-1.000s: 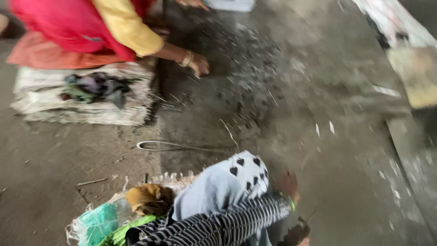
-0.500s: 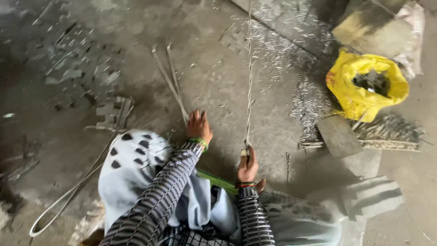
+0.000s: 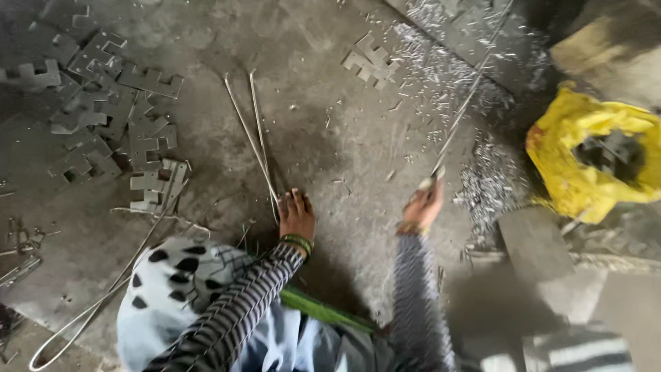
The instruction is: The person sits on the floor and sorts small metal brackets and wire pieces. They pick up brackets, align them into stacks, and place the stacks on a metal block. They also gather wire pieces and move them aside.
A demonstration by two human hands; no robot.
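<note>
The only package I see is a crumpled yellow plastic bag, its mouth open on dark contents, lying on the concrete floor beside a grey stone block. No labels, signs or screens.

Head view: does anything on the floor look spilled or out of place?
Yes. Small grey metal offcuts lie scattered loose over the concrete floor beside the open yellow plastic bag, like a spill. Flat notched metal plates lie in a jumbled heap.

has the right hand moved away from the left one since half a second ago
Yes. The right hand, gripping the thin rod, has swung out to the right, away from the left hand, which stays flat on the floor by the two rods.
</note>
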